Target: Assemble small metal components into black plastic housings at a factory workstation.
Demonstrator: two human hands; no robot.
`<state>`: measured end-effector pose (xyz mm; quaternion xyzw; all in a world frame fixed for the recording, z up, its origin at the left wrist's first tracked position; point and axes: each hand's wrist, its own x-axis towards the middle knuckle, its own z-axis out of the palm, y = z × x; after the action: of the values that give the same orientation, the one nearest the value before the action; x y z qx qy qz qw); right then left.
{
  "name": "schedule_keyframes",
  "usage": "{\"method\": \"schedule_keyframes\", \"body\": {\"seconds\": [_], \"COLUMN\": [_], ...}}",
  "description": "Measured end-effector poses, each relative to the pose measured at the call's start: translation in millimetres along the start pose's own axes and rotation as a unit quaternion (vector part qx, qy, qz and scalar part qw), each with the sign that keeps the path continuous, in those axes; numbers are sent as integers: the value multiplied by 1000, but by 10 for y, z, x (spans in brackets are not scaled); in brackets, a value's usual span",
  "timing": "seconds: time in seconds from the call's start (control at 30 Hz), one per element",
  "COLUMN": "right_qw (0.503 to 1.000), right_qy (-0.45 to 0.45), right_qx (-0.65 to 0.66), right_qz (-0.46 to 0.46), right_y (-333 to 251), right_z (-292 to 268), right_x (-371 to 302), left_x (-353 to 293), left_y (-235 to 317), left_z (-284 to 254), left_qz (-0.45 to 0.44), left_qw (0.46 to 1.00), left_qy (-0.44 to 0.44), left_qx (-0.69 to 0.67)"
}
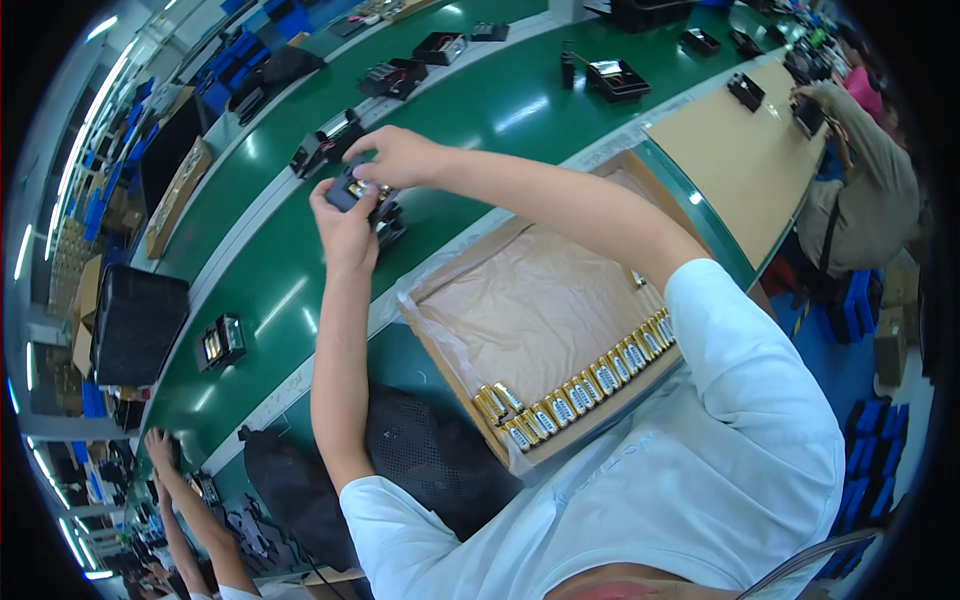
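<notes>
Over the green bench, my left hand (345,228) is closed around a small black case (342,194) with gold-and-silver batteries (355,187) in its open side. My right hand (402,160) reaches across from the right, its fingers bent at the upper part of the case and its thumb by the batteries. What those fingers pinch, if anything, is hidden. Right beneath my hands, another black case (391,228) sits on the bench. Close to my body is a shallow cardboard box (440,345) lined with clear plastic, with a row of batteries (585,390) along its near side.
Black cases (327,143) stand farther along the green bench (480,125), and one with batteries (222,342) is at left. A black mesh-backed chair (420,440) is by the box. Another person's hands (165,460) are at lower left; a person in a beige top (865,180) works at right.
</notes>
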<state>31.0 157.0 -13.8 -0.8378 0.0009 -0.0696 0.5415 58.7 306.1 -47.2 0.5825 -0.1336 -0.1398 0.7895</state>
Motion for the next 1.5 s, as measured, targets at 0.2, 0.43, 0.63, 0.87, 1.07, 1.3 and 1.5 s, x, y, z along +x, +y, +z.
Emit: {"method": "schedule_keyframes", "body": {"seconds": [0.2,0.43,0.63,0.87,1.07,1.3,1.5], "right_qw": [999,731,846,917,943,946,916], "right_qy": [-12,289,258,130,98,-88,-191], "right_qx": [-6,-613,-463,-366,-265,-291,-327], "right_qz": [49,80,63,-85,-176,-111,-133], "right_y": [95,740,1206,543,300,-180,-151], "right_z": [-57,-1488,-1967,-1266,-646,-67,487], "right_x": [-34,-61,-259,-602,-898,-2104,-2557], "left_x": [13,-162,-8,-175,-177,-131,-17], "left_y": [33,249,172,225,48,-50,-72], "left_z": [-46,-31,-116,196,201,87,222], "left_qz": [57,244,409,212,124,30,48], "left_qw": [973,688,625,845,899,934,925], "left_qy": [27,111,66,-42,-124,-166,-72], "left_qx": [222,675,661,488,401,315,370]}}
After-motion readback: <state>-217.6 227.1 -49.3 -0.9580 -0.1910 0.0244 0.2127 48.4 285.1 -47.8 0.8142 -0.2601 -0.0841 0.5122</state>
